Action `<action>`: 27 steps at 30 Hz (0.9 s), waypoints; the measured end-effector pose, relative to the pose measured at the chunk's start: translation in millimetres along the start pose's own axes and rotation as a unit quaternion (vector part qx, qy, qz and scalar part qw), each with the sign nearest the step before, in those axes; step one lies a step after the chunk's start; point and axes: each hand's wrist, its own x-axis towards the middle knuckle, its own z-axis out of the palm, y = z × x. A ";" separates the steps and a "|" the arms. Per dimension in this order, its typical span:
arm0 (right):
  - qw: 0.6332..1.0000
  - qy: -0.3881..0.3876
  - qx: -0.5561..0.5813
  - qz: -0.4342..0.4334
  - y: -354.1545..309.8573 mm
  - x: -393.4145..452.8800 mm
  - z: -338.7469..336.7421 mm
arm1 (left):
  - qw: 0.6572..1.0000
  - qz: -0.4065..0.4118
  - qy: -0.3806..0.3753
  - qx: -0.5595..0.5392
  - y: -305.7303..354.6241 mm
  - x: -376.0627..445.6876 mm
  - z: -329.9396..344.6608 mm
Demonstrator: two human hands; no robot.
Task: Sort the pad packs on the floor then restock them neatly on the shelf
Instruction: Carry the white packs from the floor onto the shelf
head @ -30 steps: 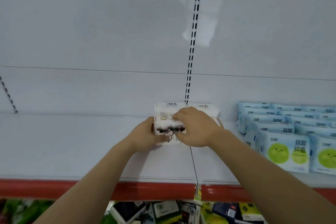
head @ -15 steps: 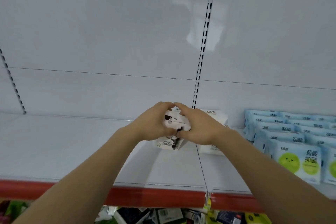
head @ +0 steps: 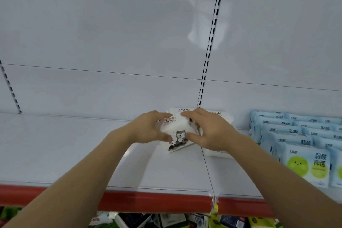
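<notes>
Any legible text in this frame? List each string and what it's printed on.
"弱酸 抑菌": front of the light blue pad pack with green smiling circles, at the front of the right stack.
Small logo above it on that pack: too small to read.
Dark marks on the top edges of the blue packs behind: blurred, unreadable.
Script on the white cat-print pack held in both hands: blurred.
Packs below the shelf: unreadable.

Blue packs [head: 303,140]: row cut off at right edge. White pack [head: 177,135]: sides hidden by hands. Lower-shelf goods [head: 166,220]: blurred, cropped.
</notes>
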 end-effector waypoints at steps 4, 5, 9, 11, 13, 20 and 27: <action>0.998 0.012 -0.069 -0.003 18.1 -6.6 10.6 | 0.997 0.050 0.045 0.046 7.8 5.8 19.6; 0.997 0.012 -0.078 0.001 21.0 -7.9 10.7 | 0.995 0.064 0.056 0.054 8.6 7.1 23.7; 0.995 0.020 -0.093 -0.005 21.3 -15.9 6.2 | 0.989 0.093 0.067 0.095 7.3 10.5 30.4; 0.996 0.025 -0.089 0.001 20.1 -21.6 2.6 | 0.989 0.096 0.064 0.096 6.5 10.4 29.3; 0.995 0.036 -0.084 0.027 24.1 -28.2 -6.9 | 0.988 0.099 0.072 0.100 6.8 9.9 27.7; 0.985 -0.078 -0.095 0.122 48.2 -61.3 -33.9 | 0.974 0.128 0.164 0.094 30.3 10.9 21.5; 0.979 -0.103 -0.048 0.172 57.1 -63.1 -26.2 | 0.960 0.232 0.111 0.109 78.0 23.8 45.7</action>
